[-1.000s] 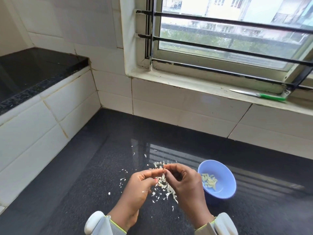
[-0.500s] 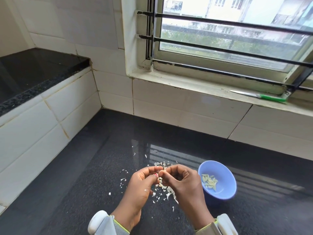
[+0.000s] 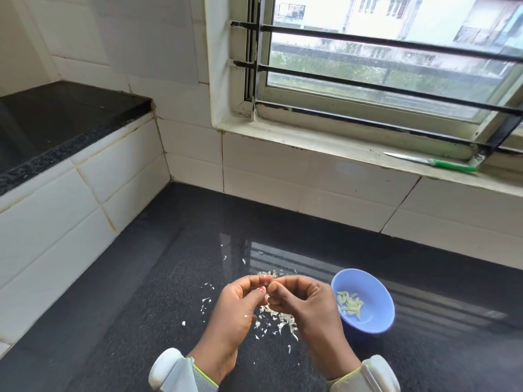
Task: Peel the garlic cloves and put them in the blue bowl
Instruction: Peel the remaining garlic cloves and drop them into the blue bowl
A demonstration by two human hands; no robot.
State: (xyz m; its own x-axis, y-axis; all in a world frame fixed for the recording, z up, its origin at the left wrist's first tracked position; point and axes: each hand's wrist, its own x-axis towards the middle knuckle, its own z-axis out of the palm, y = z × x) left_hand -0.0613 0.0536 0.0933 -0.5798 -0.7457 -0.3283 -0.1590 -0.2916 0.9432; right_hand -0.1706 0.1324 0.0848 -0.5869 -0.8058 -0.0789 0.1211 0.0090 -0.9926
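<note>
My left hand and my right hand meet fingertip to fingertip above the black counter, both with curled fingers pinching a small garlic clove that is mostly hidden between them. The blue bowl sits on the counter just right of my right hand and holds several peeled pale cloves. White garlic skins lie scattered under and around my hands.
A knife with a green handle lies on the window sill at the back right. A raised black counter with a white tiled face stands on the left. The tiled wall runs behind the counter.
My hands have stayed together over the skins, the fingers shifting slightly as they work the clove. The bowl has not moved.
</note>
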